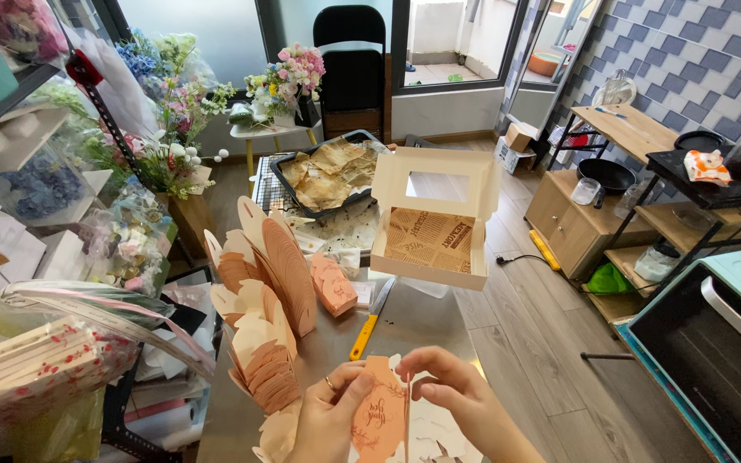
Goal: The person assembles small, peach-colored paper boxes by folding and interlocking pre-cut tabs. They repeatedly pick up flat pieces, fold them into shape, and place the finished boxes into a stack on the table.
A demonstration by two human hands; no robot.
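Both my hands hold one peach-coloured flat paper carton (382, 417) with scalloped edges, low at the front of the metal table (413, 321). My left hand (329, 418) grips its left side, thumb on the printed face. My right hand (454, 396) pinches its upper right edge. Just left of my hands stand stacks of the same flat peach cartons (264, 291), fanned upright. One folded peach carton (333, 285) lies behind them.
An open white window-lid box (432, 225) lined with printed brown paper sits mid-table. A yellow-handled knife (370, 321) lies in front of it. Behind is a black tray (329, 173) of baked sheets. Flowers and shelves crowd the left; an oven (713, 343) stands at right.
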